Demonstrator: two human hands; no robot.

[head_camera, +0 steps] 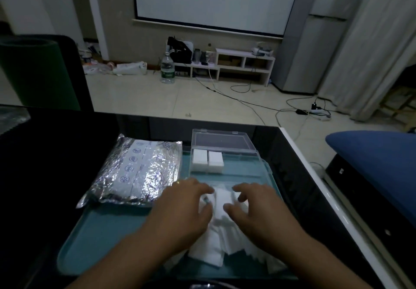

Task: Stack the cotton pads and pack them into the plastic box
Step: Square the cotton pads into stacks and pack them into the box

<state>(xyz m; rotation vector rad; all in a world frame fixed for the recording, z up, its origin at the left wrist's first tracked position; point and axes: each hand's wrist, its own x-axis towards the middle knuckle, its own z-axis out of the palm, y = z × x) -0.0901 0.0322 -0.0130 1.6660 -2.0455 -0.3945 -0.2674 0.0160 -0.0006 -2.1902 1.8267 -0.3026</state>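
Where hands overlap, cotton pads blur.

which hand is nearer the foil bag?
Left. The left hand sits just right of the foil bag, almost at its near corner; the right hand is farther right, across the loose cotton pads.
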